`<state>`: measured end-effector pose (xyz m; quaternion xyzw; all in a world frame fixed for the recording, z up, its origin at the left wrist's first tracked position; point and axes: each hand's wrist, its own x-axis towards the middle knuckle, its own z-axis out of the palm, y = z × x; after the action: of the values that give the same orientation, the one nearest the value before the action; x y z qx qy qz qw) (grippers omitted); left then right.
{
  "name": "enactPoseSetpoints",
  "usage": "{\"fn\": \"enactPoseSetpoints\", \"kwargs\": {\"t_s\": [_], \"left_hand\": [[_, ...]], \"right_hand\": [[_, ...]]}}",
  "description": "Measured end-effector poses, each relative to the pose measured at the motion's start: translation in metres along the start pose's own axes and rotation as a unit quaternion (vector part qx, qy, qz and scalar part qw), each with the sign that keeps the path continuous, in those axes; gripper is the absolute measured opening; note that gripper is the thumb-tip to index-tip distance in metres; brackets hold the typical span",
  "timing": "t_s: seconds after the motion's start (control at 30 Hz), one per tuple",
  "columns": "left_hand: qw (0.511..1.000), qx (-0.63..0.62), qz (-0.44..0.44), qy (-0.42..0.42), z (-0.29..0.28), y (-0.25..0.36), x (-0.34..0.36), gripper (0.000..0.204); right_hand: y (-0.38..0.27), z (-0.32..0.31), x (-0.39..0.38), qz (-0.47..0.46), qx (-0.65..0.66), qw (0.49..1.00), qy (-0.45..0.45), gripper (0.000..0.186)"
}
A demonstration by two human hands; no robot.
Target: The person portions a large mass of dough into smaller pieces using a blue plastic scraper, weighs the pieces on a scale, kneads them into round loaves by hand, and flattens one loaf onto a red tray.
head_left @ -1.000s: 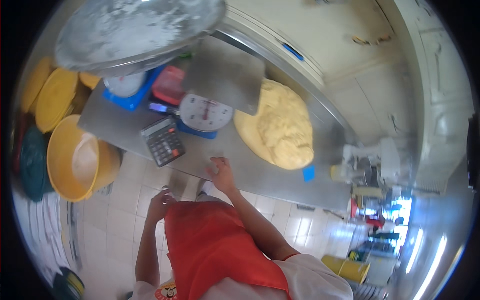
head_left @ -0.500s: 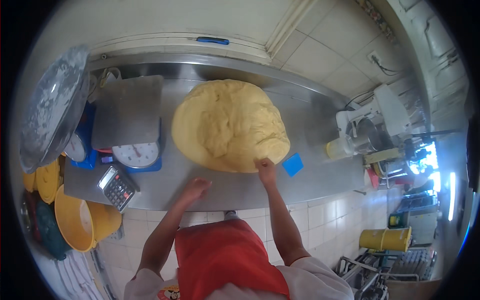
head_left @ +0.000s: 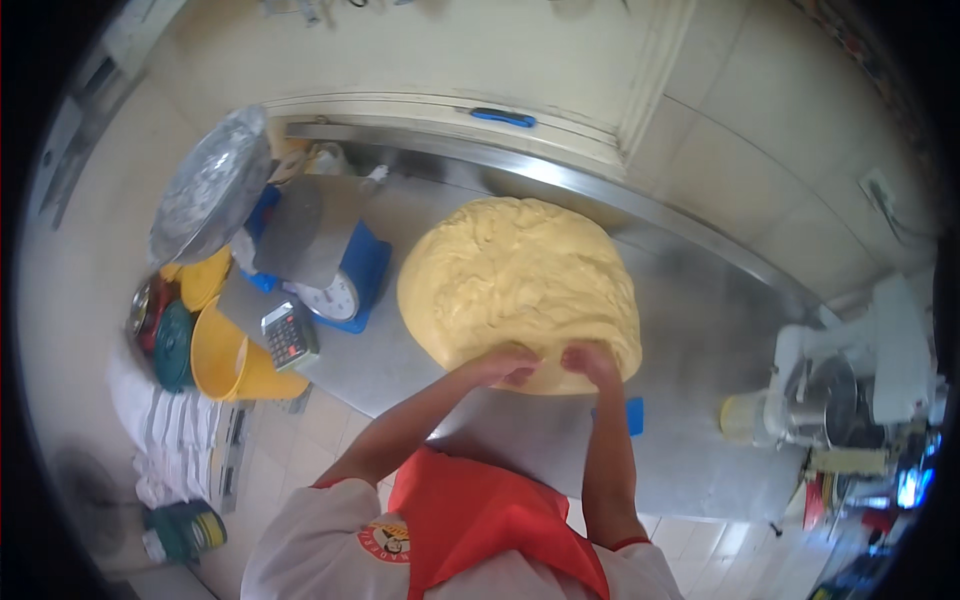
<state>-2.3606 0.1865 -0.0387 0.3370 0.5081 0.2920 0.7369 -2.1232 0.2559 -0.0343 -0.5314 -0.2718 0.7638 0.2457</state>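
Note:
A large mound of soft yellow dough (head_left: 520, 270) lies on the steel table (head_left: 690, 380), its top wrinkled and folded. At its near edge my left hand (head_left: 508, 365) presses in with curled, closed fingers. Close beside it, my right hand (head_left: 592, 362) is closed too, its knuckles against the dough near the right front corner. Both hands seem to grip the dough's edge, though the fingertips are partly hidden. A flat blue dough scraper (head_left: 635, 416) lies on the table, partly behind my right forearm.
Left of the dough stand a blue dial scale (head_left: 372, 270) and a large metal bowl (head_left: 212, 185) on another scale. A calculator (head_left: 289, 335) sits at the table's edge above a yellow bucket (head_left: 225, 345). A stand mixer (head_left: 850, 385) is at right; a blue cutter (head_left: 503, 118) rests on the ledge.
Both hands have come together on the dough's near edge; the left was off the dough before. The dough's near side looks folded over. The view has shifted and turned.

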Motion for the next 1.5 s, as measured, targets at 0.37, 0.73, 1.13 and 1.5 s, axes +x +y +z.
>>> {"fn": "enactPoseSetpoints", "kwargs": {"t_s": [0.37,0.73,1.13,1.5], "left_hand": [[0.803,-0.333,0.248,0.427,-0.171,0.054,-0.185,0.05],[0.941,0.065,0.159,0.291,-0.17,0.089,-0.143,0.056],[0.917,0.217,0.07,0.327,-0.164,-0.027,-0.044,0.085],[0.697,0.233,0.304,0.606,-0.275,0.03,-0.22,0.039]], "right_hand": [[0.136,-0.092,-0.128,-0.051,-0.433,0.74,0.512,0.083],[0.103,-0.068,-0.074,0.074,-0.369,0.764,0.525,0.126],[0.138,-0.068,-0.071,-0.066,-0.007,0.871,0.487,0.035],[0.078,0.09,-0.125,-0.338,0.143,0.855,0.366,0.05]]}}
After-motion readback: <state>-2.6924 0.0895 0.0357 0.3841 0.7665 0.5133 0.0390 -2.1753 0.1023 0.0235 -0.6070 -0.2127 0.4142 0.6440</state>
